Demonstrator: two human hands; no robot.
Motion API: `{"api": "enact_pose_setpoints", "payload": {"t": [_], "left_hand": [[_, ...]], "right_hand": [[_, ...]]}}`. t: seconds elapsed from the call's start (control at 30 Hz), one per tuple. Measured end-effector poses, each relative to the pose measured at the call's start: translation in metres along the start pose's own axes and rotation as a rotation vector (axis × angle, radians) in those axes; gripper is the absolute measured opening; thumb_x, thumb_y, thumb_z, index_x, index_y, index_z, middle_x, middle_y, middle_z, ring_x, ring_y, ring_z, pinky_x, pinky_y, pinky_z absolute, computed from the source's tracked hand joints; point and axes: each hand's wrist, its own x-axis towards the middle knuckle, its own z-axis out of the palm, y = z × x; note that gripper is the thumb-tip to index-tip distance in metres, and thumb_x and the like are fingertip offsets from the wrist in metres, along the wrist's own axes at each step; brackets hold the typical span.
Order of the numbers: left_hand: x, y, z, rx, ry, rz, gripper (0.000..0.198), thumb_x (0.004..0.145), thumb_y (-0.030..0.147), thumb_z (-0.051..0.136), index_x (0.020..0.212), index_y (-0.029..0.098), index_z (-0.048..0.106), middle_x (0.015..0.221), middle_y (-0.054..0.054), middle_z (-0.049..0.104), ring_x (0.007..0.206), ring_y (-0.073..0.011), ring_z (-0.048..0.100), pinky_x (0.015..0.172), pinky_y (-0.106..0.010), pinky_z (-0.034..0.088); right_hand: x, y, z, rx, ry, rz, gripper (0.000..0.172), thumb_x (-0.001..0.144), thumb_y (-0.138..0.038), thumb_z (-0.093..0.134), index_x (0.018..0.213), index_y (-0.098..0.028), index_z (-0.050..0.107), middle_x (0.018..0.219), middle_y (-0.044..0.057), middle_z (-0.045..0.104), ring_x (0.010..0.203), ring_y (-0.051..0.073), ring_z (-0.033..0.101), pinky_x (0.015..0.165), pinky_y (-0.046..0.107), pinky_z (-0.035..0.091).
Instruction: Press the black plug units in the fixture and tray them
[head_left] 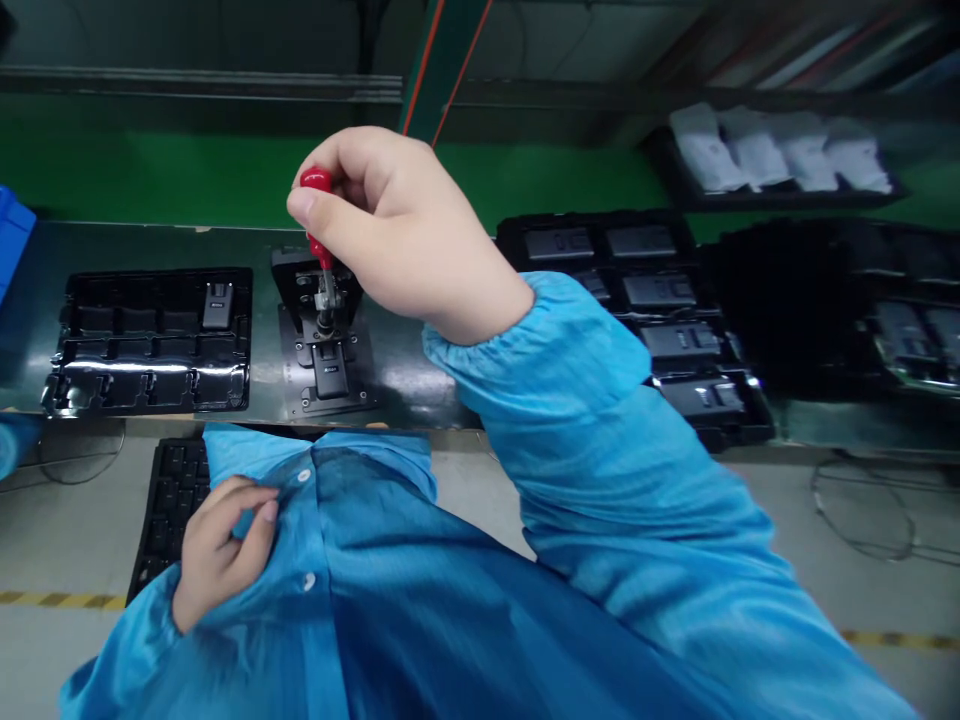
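- Gripping the red screwdriver (316, 185) tightly in your right hand (409, 240), keep its shaft upright on the metal clamp (327, 300).
- Your left hand (221, 550) holds nothing, its fingers curled loosely by your blue smock (420, 590).
- That clamp stands on a black fixture (322, 400), over a small black device (330, 370).
- Your dark bench (397, 385) carries black trays (150, 340); a keyboard (169, 500) sits below, white packets (780, 150) to the far right, a green wall (187, 180) behind.

Bare hands (409, 240) (221, 555): 2
Red-handled screwdriver (316, 210): 1
Black metal jig (298, 345): 1
Black plastic tray at the left end of the dark bench (22, 330) (112, 290): 1
Grey device in that tray (217, 305): 1
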Motion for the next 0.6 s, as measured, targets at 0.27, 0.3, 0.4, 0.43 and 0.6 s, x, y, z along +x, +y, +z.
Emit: {"api": "enact_pose_setpoints", "payload": {"t": [0.27, 0.3, 0.4, 0.43, 0.6], "left_hand": [[0.070, -0.001, 0.035, 0.064, -0.189, 0.205, 0.019, 0.103, 0.027, 0.061, 0.100, 0.022, 0.079, 0.092, -0.007, 0.081, 0.086, -0.0223, 0.075, 0.085, -0.038, 0.060], [0.077, -0.002, 0.035, 0.077, -0.171, 0.216, 0.020, 0.103, 0.026, 0.060, 0.100, 0.021, 0.079, 0.092, -0.007, 0.081, 0.087, -0.0224, 0.075, 0.085, -0.039, 0.059], [0.097, -0.004, 0.029, 0.100, -0.063, 0.216, 0.018, 0.102, 0.024, 0.062, 0.099, 0.020, 0.078, 0.094, -0.008, 0.081, 0.088, -0.0217, 0.074, 0.085, -0.037, 0.059], [0.103, -0.004, 0.025, 0.104, -0.018, 0.220, 0.016, 0.102, 0.023, 0.063, 0.098, 0.019, 0.078, 0.094, -0.008, 0.080, 0.088, -0.0213, 0.074, 0.085, -0.036, 0.059], [0.132, 0.008, 0.000, 0.055, 0.214, 0.367, 0.008, 0.093, 0.015, 0.072, 0.098, 0.019, 0.077, 0.091, -0.005, 0.078, 0.081, -0.0195, 0.073, 0.078, -0.033, 0.058]], "right_hand": [[-0.007, 0.007, 0.000, 0.005, 0.012, -0.074, 0.020, 0.107, -0.019, 0.060, 0.089, -0.020, 0.053, 0.086, -0.006, 0.055, 0.084, 0.008, 0.066, 0.080, 0.024, 0.054], [-0.009, 0.008, 0.000, 0.001, 0.004, -0.098, 0.018, 0.108, -0.023, 0.057, 0.091, -0.019, 0.054, 0.088, -0.006, 0.054, 0.089, 0.009, 0.067, 0.083, 0.024, 0.054], [-0.016, 0.014, 0.001, 0.051, -0.018, -0.183, 0.019, 0.110, -0.031, 0.049, 0.096, -0.019, 0.055, 0.094, -0.005, 0.053, 0.096, 0.010, 0.068, 0.088, 0.028, 0.054], [-0.019, 0.017, 0.003, 0.092, -0.029, -0.213, 0.017, 0.109, -0.030, 0.049, 0.097, -0.019, 0.054, 0.094, -0.004, 0.054, 0.095, 0.010, 0.067, 0.088, 0.028, 0.055], [-0.033, 0.033, 0.022, 0.328, -0.091, -0.315, 0.008, 0.104, -0.023, 0.051, 0.097, -0.021, 0.049, 0.089, -0.002, 0.056, 0.085, 0.012, 0.059, 0.083, 0.030, 0.057]]}}
